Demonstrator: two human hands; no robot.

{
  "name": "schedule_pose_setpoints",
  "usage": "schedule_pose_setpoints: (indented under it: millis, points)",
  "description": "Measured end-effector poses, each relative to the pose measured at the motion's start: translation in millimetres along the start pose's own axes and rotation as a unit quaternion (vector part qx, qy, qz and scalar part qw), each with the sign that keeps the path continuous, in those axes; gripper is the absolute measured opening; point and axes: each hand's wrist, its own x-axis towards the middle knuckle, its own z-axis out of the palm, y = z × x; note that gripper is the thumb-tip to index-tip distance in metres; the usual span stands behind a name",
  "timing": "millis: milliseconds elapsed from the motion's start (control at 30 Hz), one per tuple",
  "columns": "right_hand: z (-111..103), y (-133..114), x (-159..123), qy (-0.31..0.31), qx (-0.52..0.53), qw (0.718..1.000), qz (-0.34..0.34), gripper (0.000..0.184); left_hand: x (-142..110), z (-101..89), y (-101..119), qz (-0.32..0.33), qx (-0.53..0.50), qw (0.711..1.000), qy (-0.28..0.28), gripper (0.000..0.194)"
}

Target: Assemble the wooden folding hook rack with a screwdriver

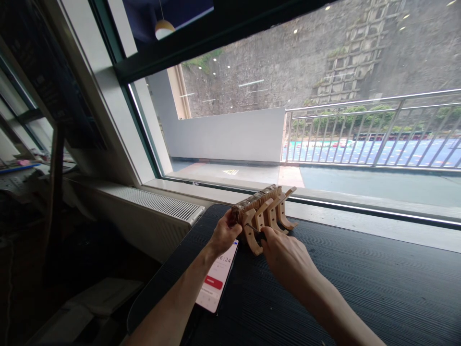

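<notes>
A bark-edged wooden board (257, 198) with several curved wooden hooks (272, 215) along its face stands on the dark table near the window. My left hand (226, 233) is closed around the board's near left end, its thumb close to the nearest hook. Closed on the dark handle of a screwdriver (262, 235) is my right hand (283, 250). The thin shaft points left toward a hole in that nearest hook. My fingers cover most of the handle, and whether the tip sits in a screw is too small to tell.
A phone (212, 293) with a lit timer screen lies on the black wood-grain table (345, 288), partly under my left forearm. A white radiator (162, 204) stands left of the table. The window sill (324, 211) runs along the table's far edge.
</notes>
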Motion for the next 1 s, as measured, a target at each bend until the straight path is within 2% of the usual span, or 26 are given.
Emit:
schedule_pose_setpoints:
  millis: [167, 233, 533, 633, 833, 1000]
  points:
    - [5.8, 11.2, 4.5, -0.008, 0.12, 0.993, 0.006, 0.021, -1.8, 0.5, 7.4, -0.007, 0.007, 1.0, -0.009, 0.036]
    - [6.2, 12.5, 4.1, -0.009, 0.135, 0.991, 0.009, 0.023, -2.1, 0.3, 9.2, -0.011, 0.009, 1.0, -0.014, 0.036]
    - [-3.6, -2.2, -5.8, -0.012, -0.026, 0.999, 0.022, 0.029, -2.0, 1.4, 6.7, -0.005, 0.005, 1.0, -0.007, 0.037]
    - [-5.7, -7.5, -7.2, -0.001, -0.04, 0.999, 0.005, 0.022, -1.9, 2.0, 7.2, -0.007, 0.007, 1.0, -0.003, 0.037]
    - [-4.2, -15.0, -7.1, 0.009, -0.059, 0.998, -0.005, 0.025, -1.1, 2.1, 6.6, 0.0, 0.014, 1.0, 0.007, 0.035]
    - [-0.9, -5.9, -2.0, -0.001, -0.013, 1.0, 0.016, 0.019, -1.6, 1.8, 7.3, -0.007, 0.017, 1.0, 0.009, 0.033]
